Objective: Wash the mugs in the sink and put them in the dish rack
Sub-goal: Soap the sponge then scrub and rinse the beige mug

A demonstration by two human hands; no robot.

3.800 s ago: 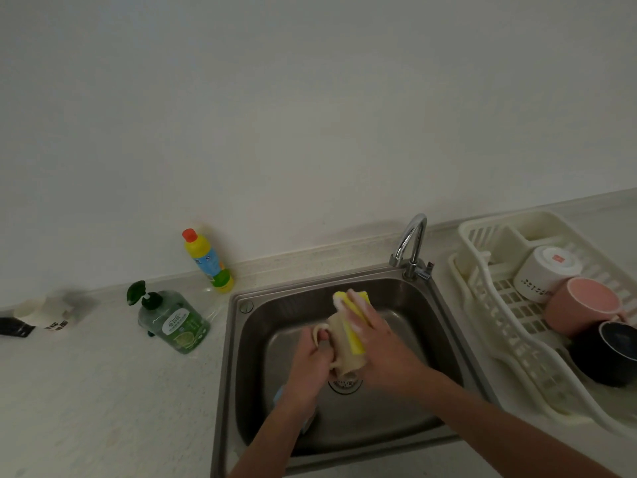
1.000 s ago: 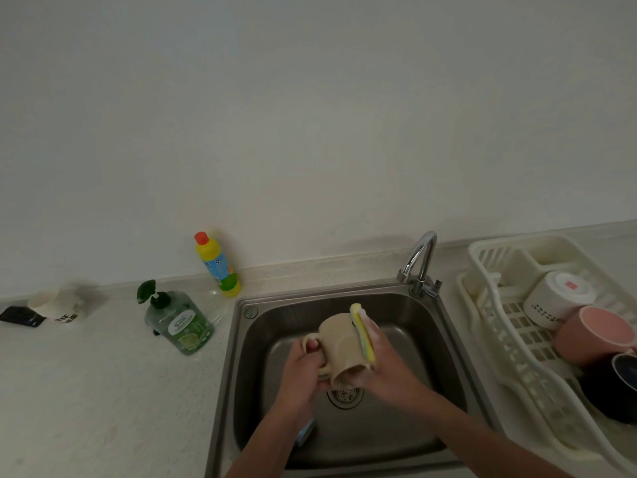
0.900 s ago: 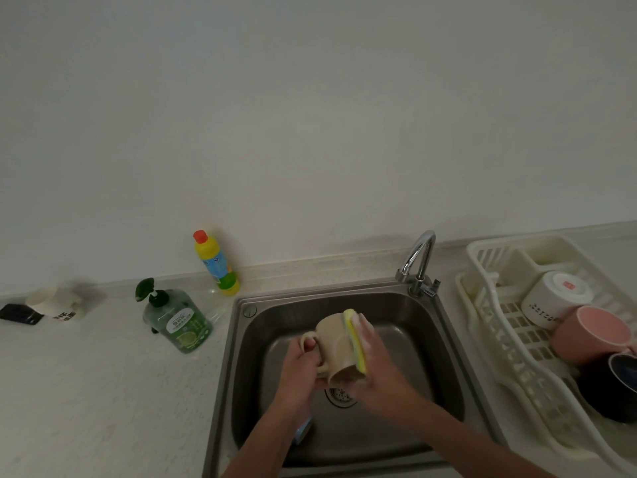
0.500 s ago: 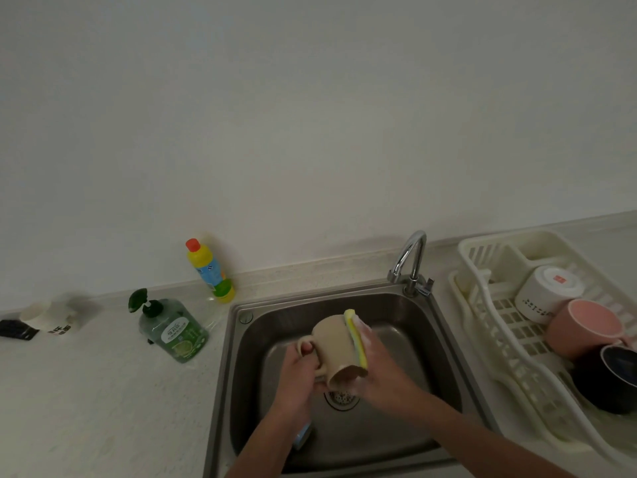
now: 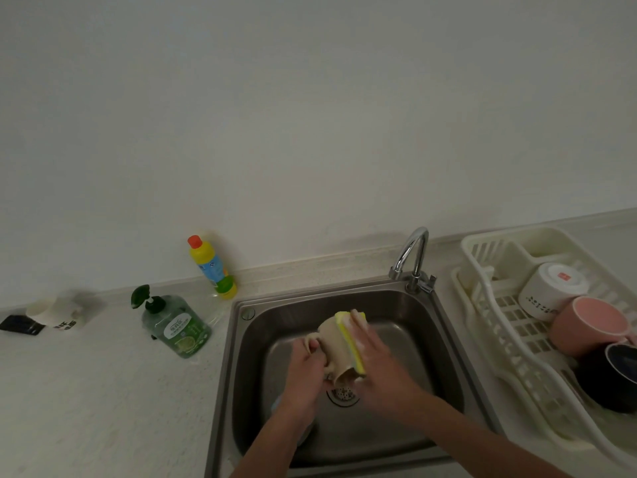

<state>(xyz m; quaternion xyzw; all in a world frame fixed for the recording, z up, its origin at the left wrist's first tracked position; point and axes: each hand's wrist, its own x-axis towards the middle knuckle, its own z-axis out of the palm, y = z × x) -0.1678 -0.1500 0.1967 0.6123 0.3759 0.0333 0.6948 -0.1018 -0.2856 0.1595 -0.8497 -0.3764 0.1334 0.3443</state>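
Over the steel sink (image 5: 406, 305) I hold a beige mug (image 5: 332, 346), tilted with its base toward the wall. My left hand (image 5: 306, 374) grips it at the handle side. My right hand (image 5: 377, 363) presses a yellow sponge (image 5: 350, 339) flat against the mug's right side, fingers stretched along the sponge. A light blue object (image 5: 275, 405) lies in the basin, mostly hidden under my left wrist. The white dish rack (image 5: 489, 322) on the right holds a white mug (image 5: 548, 291), a pink mug (image 5: 586, 326) and a dark mug (image 5: 613, 377).
A chrome tap (image 5: 412, 257) rises behind the sink. On the counter to the left stand a green soap pump bottle (image 5: 174, 326) and a yellow bottle with a red cap (image 5: 212, 267). At the far left lie a white cup (image 5: 51, 312) and a black item (image 5: 19, 324).
The mug has turned slightly in my left hand while the sponge slid along its right side. Both hands stay over the drain.
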